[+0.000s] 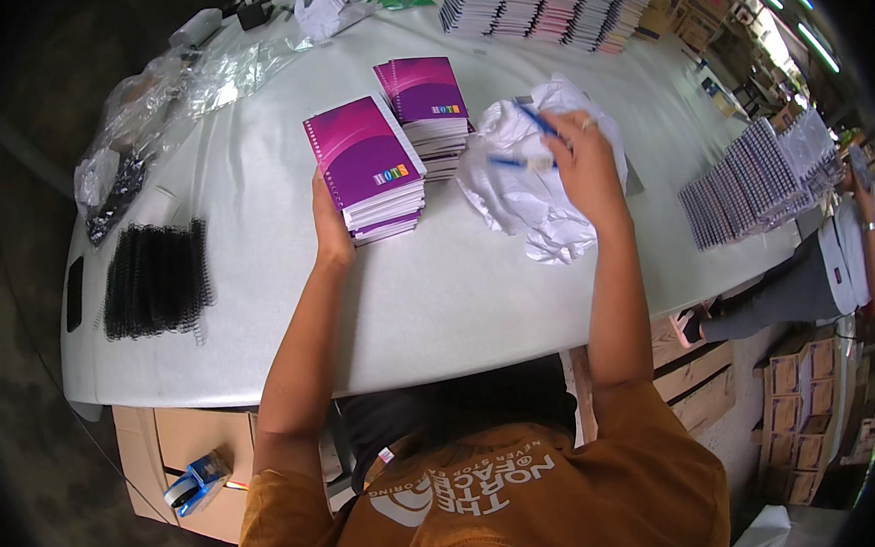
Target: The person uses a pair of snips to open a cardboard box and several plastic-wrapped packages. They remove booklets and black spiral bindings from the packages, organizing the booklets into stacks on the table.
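Note:
A stack of purple-covered spiral notebooks [355,153] stands on the table in front of me. My left hand [329,220] is against its left side, its fingers partly hidden by the stack. Just behind and to the right is a second stack of the same notebooks [426,92]. To the right, my right hand [583,154] is closed on a blue-handled tool [536,119], smeared by motion; its two blue arms look like plier handles. Under it lies a crumpled white sheet [545,222], whether paper or cloth I cannot tell.
Black plastic binding coils [155,281] lie at the left, beside a dark phone-like slab [75,294] and clear plastic wrap [138,121]. Tall notebook piles [541,6] stand at the back, with another pile [752,179] at right. A cardboard box [192,434] holds a tape dispenser [200,481]. Another person [799,286] stands at right.

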`<state>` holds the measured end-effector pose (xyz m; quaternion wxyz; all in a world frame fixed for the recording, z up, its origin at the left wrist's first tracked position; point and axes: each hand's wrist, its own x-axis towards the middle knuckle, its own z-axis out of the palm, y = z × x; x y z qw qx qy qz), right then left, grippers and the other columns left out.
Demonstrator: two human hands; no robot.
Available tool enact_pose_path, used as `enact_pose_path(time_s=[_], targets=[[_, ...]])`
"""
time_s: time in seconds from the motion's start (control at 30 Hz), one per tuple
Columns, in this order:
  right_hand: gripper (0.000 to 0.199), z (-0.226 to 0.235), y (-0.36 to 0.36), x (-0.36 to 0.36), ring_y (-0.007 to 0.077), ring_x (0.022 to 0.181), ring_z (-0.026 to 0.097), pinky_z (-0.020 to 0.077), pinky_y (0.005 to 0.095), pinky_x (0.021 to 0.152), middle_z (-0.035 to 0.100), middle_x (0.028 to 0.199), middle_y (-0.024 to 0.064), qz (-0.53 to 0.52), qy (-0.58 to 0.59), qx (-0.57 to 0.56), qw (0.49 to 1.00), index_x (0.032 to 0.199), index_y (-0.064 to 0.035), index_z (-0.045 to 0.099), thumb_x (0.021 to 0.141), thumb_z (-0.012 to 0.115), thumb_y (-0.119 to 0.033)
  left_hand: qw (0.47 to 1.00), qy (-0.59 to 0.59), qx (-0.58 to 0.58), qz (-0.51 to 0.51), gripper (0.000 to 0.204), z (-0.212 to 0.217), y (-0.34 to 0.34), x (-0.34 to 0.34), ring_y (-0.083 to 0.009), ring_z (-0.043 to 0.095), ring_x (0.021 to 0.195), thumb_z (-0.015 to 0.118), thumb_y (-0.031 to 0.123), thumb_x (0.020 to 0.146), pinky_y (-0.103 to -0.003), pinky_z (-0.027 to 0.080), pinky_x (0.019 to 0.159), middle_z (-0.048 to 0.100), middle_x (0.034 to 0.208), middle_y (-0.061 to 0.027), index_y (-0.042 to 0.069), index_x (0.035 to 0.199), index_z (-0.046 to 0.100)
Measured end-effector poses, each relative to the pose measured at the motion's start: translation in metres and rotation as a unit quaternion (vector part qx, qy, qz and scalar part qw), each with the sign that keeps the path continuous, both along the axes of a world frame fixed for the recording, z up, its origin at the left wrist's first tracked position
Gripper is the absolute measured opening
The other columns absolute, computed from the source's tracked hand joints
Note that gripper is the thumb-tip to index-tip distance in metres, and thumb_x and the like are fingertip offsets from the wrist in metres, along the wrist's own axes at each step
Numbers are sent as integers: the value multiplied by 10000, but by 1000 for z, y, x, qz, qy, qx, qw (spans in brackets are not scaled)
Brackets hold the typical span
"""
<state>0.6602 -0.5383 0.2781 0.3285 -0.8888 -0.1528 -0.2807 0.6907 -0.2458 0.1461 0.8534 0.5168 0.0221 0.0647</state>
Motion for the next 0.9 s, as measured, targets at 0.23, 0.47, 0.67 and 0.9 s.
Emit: enact_pose_path(time_s=[0.23, 0.47, 0.67, 0.9], targets=[[238, 35, 80, 97, 339, 692, 593, 478, 396, 633, 574, 949, 219, -33, 82, 44, 995, 854, 10, 662, 802, 592, -213, 999, -36, 26, -20, 595, -6, 1, 6, -178, 417, 1157, 335, 482, 939, -312, 322, 996, 440, 1260, -81, 46, 1343, 344], [310, 2, 100, 81, 276, 941, 542, 440, 347, 834, 573, 1006, 153, -139, -132, -49, 980, 969, -1, 649, 854, 573, -280, 996, -32, 80, 25, 591, 5, 1, 2, -184, 432, 1142, 323, 483, 945, -311, 326, 990, 462, 1230, -99, 23, 1309, 387], [491, -78, 91, -41, 273, 1021, 561, 444, 337, 856, 562, 1134, 174, 148, 140, 339, 918, 1272, -4, 416, 819, 583, -92, 991, 19, 133, 1, 660, 48, 2, -2, -199, 468, 1120, 236, 538, 944, -317, 344, 981, 500, 1210, -114, -1, 1279, 417], [757, -108, 113, -65, 328, 1132, 460, 400, 385, 912, 469, 1302, 182, 131, 255, 146, 947, 1394, 6, 156, 793, 603, -96, 892, 7, 451, 8, 505, -19, 42, 69, -224, 534, 1049, 316, 428, 955, -330, 393, 937, 585, 1122, -124, 41, 1207, 519]])
